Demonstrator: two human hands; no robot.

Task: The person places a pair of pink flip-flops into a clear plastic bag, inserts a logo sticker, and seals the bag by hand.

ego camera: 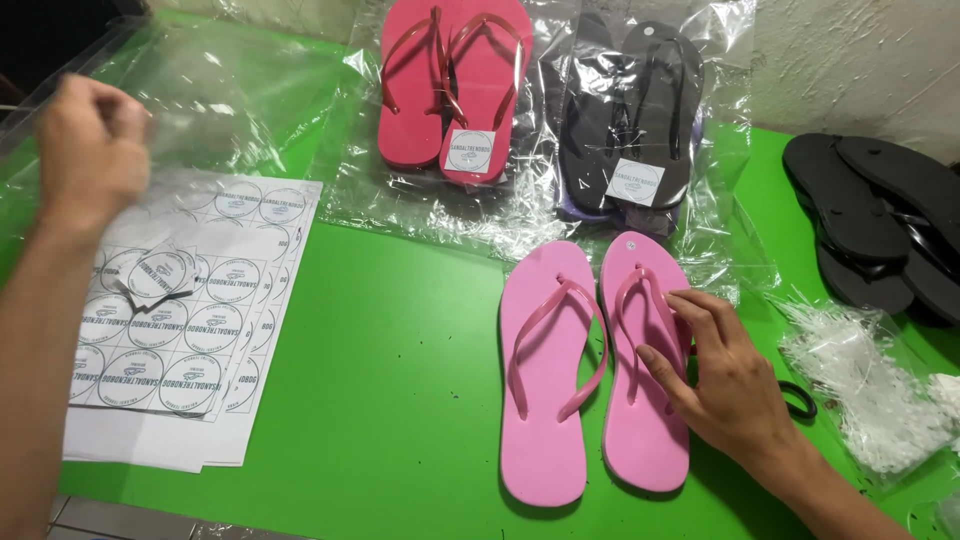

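Fingers of the right hand rest spread on the right one of two pink flip-flops, the fingertips touching its strap and sole; the hand is open and grips nothing. The pair lies side by side, soles down, on the green table, and the left sandal sits just beyond the fingertips, untouched. Under the wrist a dark elastic band is half hidden. Further out past the fingers lie a bagged red pair and a bagged black pair, each with a round sticker; their bags blur into glare. Off to the outer side of the wrist sit a heap of clear plastic and loose black sandals, cut off by the frame edge. The left hand is blurred, loosely curled at a clear plastic bag above sheets of round stickers; whether it pinches the film cannot be told.
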